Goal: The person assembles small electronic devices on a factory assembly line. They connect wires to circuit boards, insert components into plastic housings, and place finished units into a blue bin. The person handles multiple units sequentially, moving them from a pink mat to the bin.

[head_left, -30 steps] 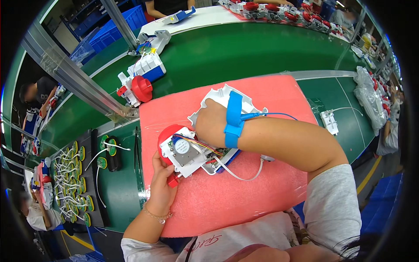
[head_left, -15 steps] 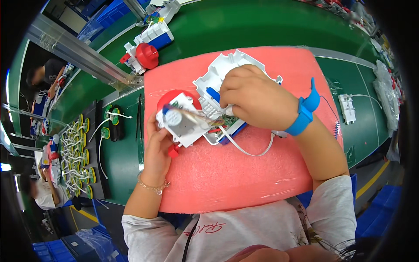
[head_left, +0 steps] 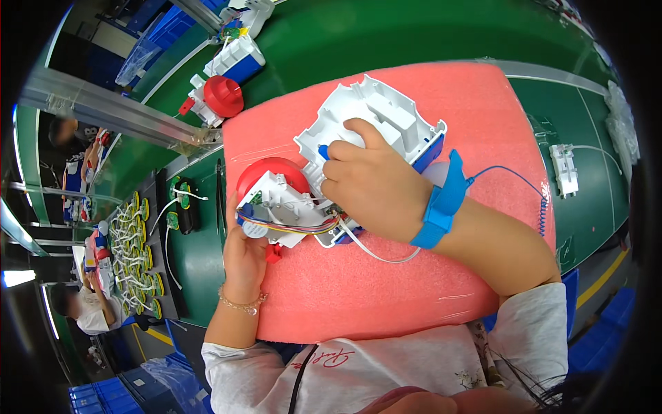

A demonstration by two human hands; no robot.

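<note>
My left hand (head_left: pixel 246 257) grips a white plastic assembly (head_left: pixel 272 196) with a red round part (head_left: pixel 279 169) behind it and a small red piece (head_left: pixel 274 254) below. A bundle of coloured wires (head_left: pixel 293 228) runs from this assembly toward an open white housing (head_left: pixel 376 103) with blue sides. Over the housing's near part, my right hand (head_left: pixel 372 181) has its fingers curled by the wire ends and the index finger raised. What its thumb and fingertips pinch is hidden. A blue piece (head_left: pixel 323 151) shows beside the knuckles. From beneath that hand curves a white cable (head_left: pixel 386 260).
Pink foam (head_left: pixel 386 297) lies under the work. My right wrist wears a blue strap (head_left: pixel 439 210) with a coiled cord (head_left: pixel 543 214). A similar red-and-white assembly (head_left: pixel 222 96) stands back left. Several cabled green boards (head_left: pixel 134 255) lie left; a white part (head_left: pixel 564 170) lies right.
The assembly in my left hand has tilted, bringing its wire bundle into view. My right hand has shifted left and nearer, and its index finger now stands out. More of the housing shows.
</note>
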